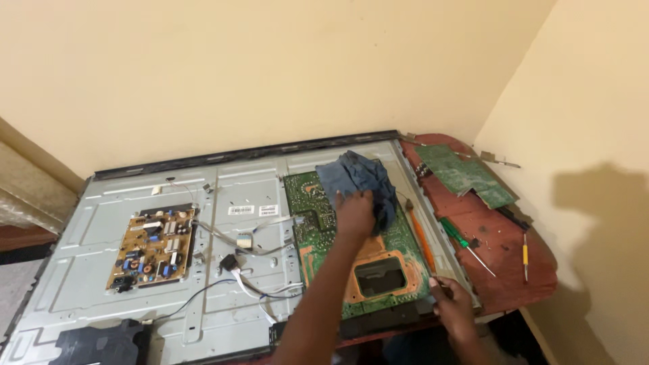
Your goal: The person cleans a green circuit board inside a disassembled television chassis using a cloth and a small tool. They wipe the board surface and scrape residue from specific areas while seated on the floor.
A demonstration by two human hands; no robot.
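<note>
Wiping the green main board inside an opened flat-panel television (pixel 101 284).

The television's metal back lies face-up on a red table (pixel 503 270). The left hand (pixel 354 213), arm stretched forward, presses a blue cloth (pixel 358 177) onto the green main board (pixel 318 233), fingers bunched in the fabric. The right hand (pixel 451 304) steadies the board's lower right corner, fingers seemingly curled on its edge.

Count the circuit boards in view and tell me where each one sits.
3. A tan board sits left on the metal panel, a green board lies under the left hand and blue cloth, and another green board rests on the red table. Others may be hidden.
</note>
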